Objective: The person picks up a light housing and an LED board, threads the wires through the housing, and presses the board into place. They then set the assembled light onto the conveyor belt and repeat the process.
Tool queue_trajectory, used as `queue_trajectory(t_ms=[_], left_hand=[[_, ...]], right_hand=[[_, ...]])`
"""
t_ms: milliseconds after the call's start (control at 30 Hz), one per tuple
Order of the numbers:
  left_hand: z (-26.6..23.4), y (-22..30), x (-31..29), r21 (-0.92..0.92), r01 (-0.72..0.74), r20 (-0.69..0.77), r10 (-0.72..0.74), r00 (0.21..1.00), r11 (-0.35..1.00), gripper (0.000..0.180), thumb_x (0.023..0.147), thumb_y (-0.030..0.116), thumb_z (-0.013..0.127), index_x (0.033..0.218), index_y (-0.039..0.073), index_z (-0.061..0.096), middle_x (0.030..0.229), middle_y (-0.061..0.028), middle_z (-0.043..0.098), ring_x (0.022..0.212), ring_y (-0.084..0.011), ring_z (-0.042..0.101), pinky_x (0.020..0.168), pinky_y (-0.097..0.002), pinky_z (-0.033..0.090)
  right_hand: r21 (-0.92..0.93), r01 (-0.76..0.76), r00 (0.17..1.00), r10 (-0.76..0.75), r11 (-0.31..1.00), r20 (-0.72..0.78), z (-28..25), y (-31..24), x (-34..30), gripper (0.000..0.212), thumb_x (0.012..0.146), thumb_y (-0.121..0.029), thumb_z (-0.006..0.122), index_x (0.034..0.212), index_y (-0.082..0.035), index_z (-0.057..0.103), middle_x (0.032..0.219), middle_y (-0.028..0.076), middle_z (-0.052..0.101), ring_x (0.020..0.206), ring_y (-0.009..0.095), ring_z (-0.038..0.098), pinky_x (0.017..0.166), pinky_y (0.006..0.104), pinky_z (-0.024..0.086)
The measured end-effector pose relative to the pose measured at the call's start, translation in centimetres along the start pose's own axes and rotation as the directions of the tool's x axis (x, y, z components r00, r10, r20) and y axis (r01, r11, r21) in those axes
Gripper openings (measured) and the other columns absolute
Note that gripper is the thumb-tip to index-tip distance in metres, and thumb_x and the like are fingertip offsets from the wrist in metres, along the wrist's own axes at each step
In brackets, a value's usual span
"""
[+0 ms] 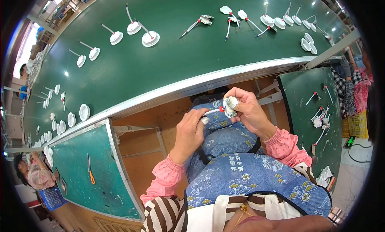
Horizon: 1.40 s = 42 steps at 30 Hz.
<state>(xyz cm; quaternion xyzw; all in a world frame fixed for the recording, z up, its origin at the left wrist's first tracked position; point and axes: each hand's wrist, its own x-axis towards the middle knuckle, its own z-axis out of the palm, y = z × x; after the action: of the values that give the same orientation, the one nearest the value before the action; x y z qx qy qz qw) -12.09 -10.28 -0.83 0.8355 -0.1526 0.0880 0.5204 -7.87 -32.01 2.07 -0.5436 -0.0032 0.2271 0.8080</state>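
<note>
Over my lap, my left hand [188, 131] pinches a short white cable [212, 111], which points to the right. At the cable's other end a red collar [221, 109] joins a small whitish part [229, 110] with a rough-looking face. My right hand [252, 113] grips that part between thumb and fingers. White covers show on the thumb tips. The fine detail of the part is partly hidden by my right fingers.
Round white caps with cables, such as this one [150, 38], stand along the green conveyor belt [180, 63] beyond its metal edge. Orange-handled scissors [90, 169] lie on the left side table. Several cabled pieces [320, 119] rest on the right side table. Other people work at both sides.
</note>
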Motion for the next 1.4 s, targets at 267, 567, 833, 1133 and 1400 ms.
queue_trajectory(t_ms=[267,567,833,1133,1400], left_hand=[[-3.2,-0.9,-0.9,-0.638,0.467,0.481,-0.157,0.862,0.612,0.021,0.102,0.01,0.056,0.113,-0.003,0.068,0.084,-0.0035,0.067,0.078,-0.014,0.063,0.074,-0.03,0.051],[0.0,-1.9,-2.8,0.382,-0.159,0.172,0.099,0.98,0.91,0.034,0.081,-0.007,0.057,0.111,0.004,0.067,0.082,-0.0151,0.059,0.081,-0.0372,0.06,0.067,-0.0412,0.05],[0.0,-0.3,-3.1,0.418,-0.129,0.003,0.14,0.99,0.899,0.023,0.077,-0.006,0.061,0.098,0.001,0.063,0.084,-0.0128,0.051,0.077,-0.0324,0.053,0.069,-0.0426,0.045],[-15.6,-6.0,-2.2,0.804,0.164,-0.301,0.154,0.941,0.572,0.011,0.078,0.002,0.062,0.086,0.009,0.064,0.086,-0.0125,0.065,0.081,-0.0344,0.062,0.072,-0.0457,0.049],[-35.9,-18.0,-0.7,0.478,0.784,-0.635,-0.461,0.62,0.396,0.095,0.069,0.039,0.084,0.147,0.003,0.045,0.136,-0.0229,0.055,0.119,-0.0386,0.06,0.101,-0.0446,0.049]], right_hand=[[0.089,0.077,0.994,-0.083,0.993,0.068,-1.5,-1.5,0.0,0.025,0.096,-0.022,0.069,0.098,0.0,0.058,0.074,0.005,0.06,0.055,0.008,0.056,0.046,0.0188,0.041],[0.08,-0.017,0.998,0.012,0.997,0.055,-0.2,-1.0,-0.7,0.02,0.096,-0.019,0.068,0.099,-0.001,0.061,0.077,0.003,0.064,0.057,0.006,0.057,0.043,0.0182,0.044],[0.156,0.034,0.996,-0.045,0.987,0.071,-0.5,-1.6,-0.4,0.013,0.098,-0.012,0.061,0.101,0.0,0.059,0.075,0.005,0.06,0.055,0.01,0.057,0.046,0.0209,0.044],[0.249,0.285,0.959,-0.274,0.926,-0.078,-5.2,-2.5,0.9,0.021,0.096,-0.015,0.066,0.107,0.0,0.057,0.078,0.002,0.053,0.058,0.009,0.041,0.053,0.0229,0.034],[0.371,0.085,0.995,-0.056,0.925,-0.088,-4.2,-0.6,1.6,0.02,0.099,-0.012,0.059,0.115,0.0,0.058,0.081,0.004,0.058,0.057,0.011,0.044,0.052,0.0244,0.033]])
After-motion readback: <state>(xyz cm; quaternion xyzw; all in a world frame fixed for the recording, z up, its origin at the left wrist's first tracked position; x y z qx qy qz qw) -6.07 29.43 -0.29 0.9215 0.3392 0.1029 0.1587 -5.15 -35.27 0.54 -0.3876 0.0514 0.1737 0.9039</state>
